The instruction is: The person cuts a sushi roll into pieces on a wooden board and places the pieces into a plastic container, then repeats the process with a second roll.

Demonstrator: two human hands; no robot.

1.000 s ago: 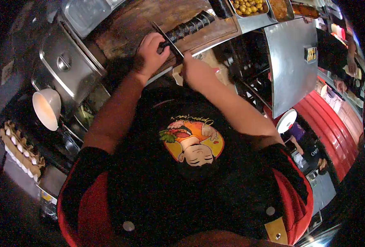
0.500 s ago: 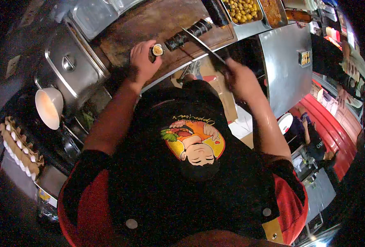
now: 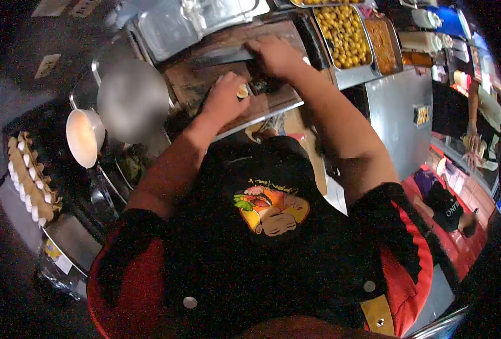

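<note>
My left hand [image 3: 223, 100] is on the wooden cutting board [image 3: 188, 79], fingers curled around a piece of seaweed roll [image 3: 242, 91] whose pale filling faces outward. My right hand [image 3: 276, 57] is farther back over the board, closed on a knife. Its blurred blade [image 3: 225, 58] points left, low over the board, and the handle is hidden in my fingers. The rest of the dark seaweed roll [image 3: 266, 85] lies between my hands, partly covered by my right hand and forearm.
Trays of small golden-brown round food [image 3: 343, 37] and reddish food [image 3: 381, 45] stand back right. Clear containers [image 3: 168, 31] are behind the board. At left are a white bowl [image 3: 85, 138] and egg trays [image 3: 33, 181]. Other people's hands [image 3: 473, 147] work far right.
My right hand has swung forward and left with the knife, from the near right to over the board. My left hand, with the roll piece, has come closer to the dark roll. The view has shifted.
</note>
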